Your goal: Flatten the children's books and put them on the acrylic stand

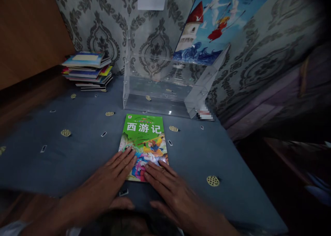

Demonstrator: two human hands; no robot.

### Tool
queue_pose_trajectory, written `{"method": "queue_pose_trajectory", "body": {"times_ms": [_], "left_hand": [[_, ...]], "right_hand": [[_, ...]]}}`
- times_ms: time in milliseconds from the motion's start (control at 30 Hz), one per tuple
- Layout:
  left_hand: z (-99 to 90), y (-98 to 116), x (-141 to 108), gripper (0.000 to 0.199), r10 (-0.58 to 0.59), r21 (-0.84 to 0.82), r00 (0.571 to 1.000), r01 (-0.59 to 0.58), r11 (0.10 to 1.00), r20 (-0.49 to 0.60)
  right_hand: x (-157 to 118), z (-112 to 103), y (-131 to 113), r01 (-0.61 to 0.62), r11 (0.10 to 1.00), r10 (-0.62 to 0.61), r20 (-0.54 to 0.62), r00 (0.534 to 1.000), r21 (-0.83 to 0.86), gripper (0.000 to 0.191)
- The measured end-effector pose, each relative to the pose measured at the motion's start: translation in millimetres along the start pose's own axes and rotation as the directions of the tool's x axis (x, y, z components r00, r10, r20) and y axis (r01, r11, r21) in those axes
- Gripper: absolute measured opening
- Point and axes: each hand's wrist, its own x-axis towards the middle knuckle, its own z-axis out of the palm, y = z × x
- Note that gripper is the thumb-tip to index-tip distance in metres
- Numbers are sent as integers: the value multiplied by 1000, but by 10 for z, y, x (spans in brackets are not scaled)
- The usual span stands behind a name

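Observation:
A green picture book (144,132) lies closed on the blue tablecloth, its cover up, with large white Chinese characters and a figure in yellow swinging a staff. My left hand (117,168) rests flat on the lower left of the cover, fingers together and stretched out, the thumb off to the side. Over the lower right part lies my right hand (165,180), its fingers also straight and the thumb apart. Both hands touch the book without gripping it, and they hide parts of its lower cover.
Behind the book stands a clear acrylic rack (157,103) against the patterned wall. A stack of books (88,70) sits at the back left, near a wooden panel (31,32). A sea-and-tower poster (207,29) rises above the rack. The table (232,184) ends at the right.

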Motion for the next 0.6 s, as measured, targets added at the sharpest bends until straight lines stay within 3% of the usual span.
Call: {"method": "queue_pose_trajectory", "body": {"times_ms": [167, 333, 467, 600], "left_hand": [[-19, -190, 101, 77, -7, 6, 995, 8, 1000, -102], [-58, -422, 231, 64, -22, -29, 990, 18, 999, -137], [-113, -685, 380, 57, -82, -116, 992, 70, 991, -101], [-169, -947, 593, 65, -183, -233, 982, 166, 958, -52]], "right_hand": [[246, -89, 50, 45, 993, -56, 109, 992, 105, 59], [564, -97, 147, 82, 992, -92, 103, 990, 98, 57], [847, -49, 278, 107, 992, -112, 79, 991, 65, 52], [1121, 31, 451, 144, 989, -145, 17, 989, 14, 47]]}}
